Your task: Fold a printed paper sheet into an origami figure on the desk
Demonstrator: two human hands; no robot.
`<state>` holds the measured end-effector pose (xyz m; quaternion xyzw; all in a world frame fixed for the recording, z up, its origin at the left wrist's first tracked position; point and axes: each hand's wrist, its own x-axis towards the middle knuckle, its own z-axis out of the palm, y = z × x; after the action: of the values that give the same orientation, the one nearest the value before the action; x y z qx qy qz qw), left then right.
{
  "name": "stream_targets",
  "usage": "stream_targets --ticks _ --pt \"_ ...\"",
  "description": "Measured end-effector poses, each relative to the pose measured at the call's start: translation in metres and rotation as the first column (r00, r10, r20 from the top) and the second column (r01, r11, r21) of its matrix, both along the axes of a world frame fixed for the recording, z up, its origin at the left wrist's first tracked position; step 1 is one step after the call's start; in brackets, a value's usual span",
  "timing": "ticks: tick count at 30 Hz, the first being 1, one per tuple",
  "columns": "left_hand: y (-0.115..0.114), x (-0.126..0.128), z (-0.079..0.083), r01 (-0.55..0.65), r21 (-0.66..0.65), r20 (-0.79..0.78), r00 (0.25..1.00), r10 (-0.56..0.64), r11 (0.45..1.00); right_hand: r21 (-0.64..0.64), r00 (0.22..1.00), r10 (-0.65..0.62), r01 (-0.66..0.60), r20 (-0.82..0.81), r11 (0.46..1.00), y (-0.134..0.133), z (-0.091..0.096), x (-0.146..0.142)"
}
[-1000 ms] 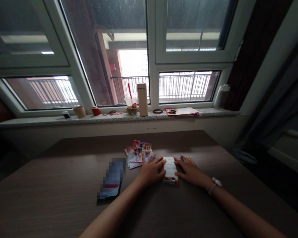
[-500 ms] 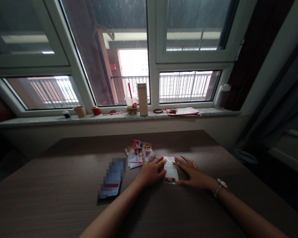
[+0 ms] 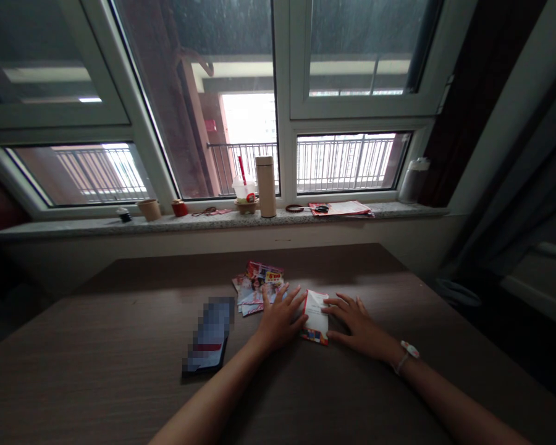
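Lightly rests left hand (image 3: 283,317) and right hand (image 3: 358,329) at opposite edges of a white-faced leaflet (image 3: 315,316), with fingers spread and unclenched.
Has it on the brown table (image 3: 97,346), right of glossy flyers (image 3: 252,292) and smartphone (image 3: 209,337); shows, on the far windowsill (image 3: 88,225), a red straw (image 3: 241,168) inside a clear plastic cup (image 3: 239,188), plus a brown paper cup (image 3: 149,210) farther left, contents hidden.

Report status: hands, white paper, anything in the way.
Left hand at left edge of white paper, right hand at its right. Paper on table between them. Leaflets, phone off left, not covering it.
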<state>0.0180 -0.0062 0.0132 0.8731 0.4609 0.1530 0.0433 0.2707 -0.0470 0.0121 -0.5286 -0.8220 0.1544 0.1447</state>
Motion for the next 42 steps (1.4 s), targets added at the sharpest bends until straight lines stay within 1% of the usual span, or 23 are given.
stream_targets --ticks 3,6,8,11,14,17,22,28,34,42 --pt "-0.005 -0.001 -0.001 -0.025 -0.021 0.053 0.998 0.026 0.999 0.065 0.999 -0.033 0.032 0.009 0.997 0.001 -0.003 -0.003" --pt "-0.010 0.000 -0.005 -0.073 -0.016 0.080 0.994 0.074 0.997 0.147 0.998 -0.057 0.054 0.016 0.988 0.002 -0.007 -0.005" --pt "-0.012 0.001 -0.007 -0.110 -0.030 0.079 0.991 0.112 0.994 0.194 0.998 -0.063 0.059 0.018 0.979 0.003 -0.009 -0.006" --pt "-0.014 0.004 -0.006 -0.130 -0.057 0.057 0.989 0.133 0.990 0.234 0.998 -0.063 0.057 0.021 0.971 0.003 -0.010 -0.006" --pt "-0.016 0.005 0.000 -0.138 -0.091 0.037 0.989 0.142 0.986 0.248 0.997 -0.072 0.066 0.014 0.967 0.004 -0.010 -0.007" --pt "-0.017 0.006 0.003 -0.145 -0.095 0.033 0.988 0.149 0.985 0.269 0.995 -0.096 0.093 -0.001 0.959 0.004 -0.012 -0.009" --pt "-0.016 0.005 0.000 -0.142 -0.055 0.036 0.989 0.144 0.988 0.299 0.990 -0.138 0.135 -0.012 0.945 0.005 -0.014 -0.013" --pt "-0.016 0.006 -0.002 -0.155 -0.060 0.040 0.987 0.157 0.986 0.291 0.990 -0.137 0.128 0.012 0.948 0.005 -0.009 -0.017" --pt "-0.016 0.007 -0.001 -0.208 -0.045 0.077 0.974 0.211 0.977 0.322 0.987 -0.163 0.152 0.007 0.934 0.005 -0.007 -0.018" --pt "-0.012 0.008 0.000 -0.213 -0.026 0.128 0.968 0.214 0.977 0.317 0.980 -0.197 0.182 0.015 0.931 0.002 -0.006 -0.022"
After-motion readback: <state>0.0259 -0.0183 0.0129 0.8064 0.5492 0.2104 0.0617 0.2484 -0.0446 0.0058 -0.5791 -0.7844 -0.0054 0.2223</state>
